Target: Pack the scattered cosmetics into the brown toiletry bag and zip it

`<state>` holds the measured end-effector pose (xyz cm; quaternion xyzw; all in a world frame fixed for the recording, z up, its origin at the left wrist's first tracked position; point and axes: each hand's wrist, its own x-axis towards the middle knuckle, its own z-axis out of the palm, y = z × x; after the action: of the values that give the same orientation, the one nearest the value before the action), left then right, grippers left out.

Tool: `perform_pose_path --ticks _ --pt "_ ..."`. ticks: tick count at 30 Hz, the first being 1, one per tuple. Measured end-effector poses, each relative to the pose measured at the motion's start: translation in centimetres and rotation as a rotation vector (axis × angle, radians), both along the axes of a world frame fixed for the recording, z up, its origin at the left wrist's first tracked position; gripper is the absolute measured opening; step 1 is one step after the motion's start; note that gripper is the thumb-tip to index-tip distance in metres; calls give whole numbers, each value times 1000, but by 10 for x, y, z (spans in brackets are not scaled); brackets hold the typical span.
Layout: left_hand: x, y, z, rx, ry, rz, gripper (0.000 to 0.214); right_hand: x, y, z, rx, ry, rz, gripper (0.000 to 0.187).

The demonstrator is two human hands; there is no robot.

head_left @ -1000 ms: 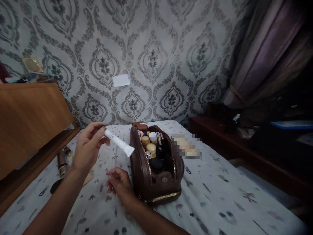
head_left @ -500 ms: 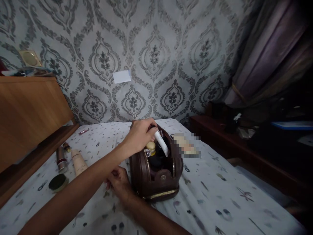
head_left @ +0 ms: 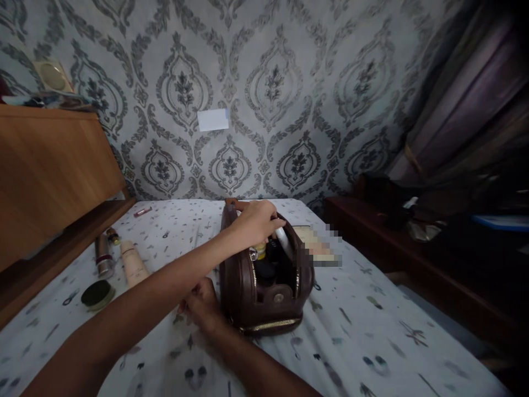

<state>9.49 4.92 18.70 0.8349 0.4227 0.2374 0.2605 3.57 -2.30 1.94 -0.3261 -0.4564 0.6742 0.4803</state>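
My left hand (head_left: 261,220) reaches over the open top of a brown cosmetic bag (head_left: 270,309), its fingers closed on the upper end of a white tube (head_left: 283,241). The tube slants down into the bag along the right inner side. Also inside are a yellow-banded jar (head_left: 261,251), partly under my hand, and dark items hard to make out. My right hand (head_left: 203,304) is beside the bag's left side, low over the bed, its fingers curled in. My left forearm crosses above it, and whatever those fingers hold, if anything, is hidden.
On the bed's patterned sheet (head_left: 372,331), to the left, lie a beige tube (head_left: 133,263), a brownish bottle (head_left: 103,256), a small bottle (head_left: 113,236), a dark-lidded round jar (head_left: 98,294) and a pink tube (head_left: 142,212). A partly blurred flat item (head_left: 316,245) lies right of the bag.
My left hand has moved slightly right with the white tube, which now sits deeper in the bag. My right hand stays by the bag. The view has shifted a little.
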Motion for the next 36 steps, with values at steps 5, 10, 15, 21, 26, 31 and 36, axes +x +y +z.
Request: perform_pose_path --ticks 5,10,15,21,26,31,36 --pt "3 4 2 31 102 -25 30 -1 1 -2 -15 20 15 34" --pt "4 1 8 98 230 -17 33 -4 2 -4 -26 36 -17 38" --pt "3 -2 9 153 215 4 18 -4 2 -4 -37 31 -34 40" --pt "4 1 5 207 184 17 17 -8 4 -8 -12 59 -36 44" --pt "3 8 1 102 139 33 18 -8 6 -15 8 94 -30 47" --pt "-10 9 3 51 8 31 16 -6 7 -20 38 70 -3 46" --pt "-36 -9 9 196 -209 63 19 -7 7 -20 0 33 -21 45"
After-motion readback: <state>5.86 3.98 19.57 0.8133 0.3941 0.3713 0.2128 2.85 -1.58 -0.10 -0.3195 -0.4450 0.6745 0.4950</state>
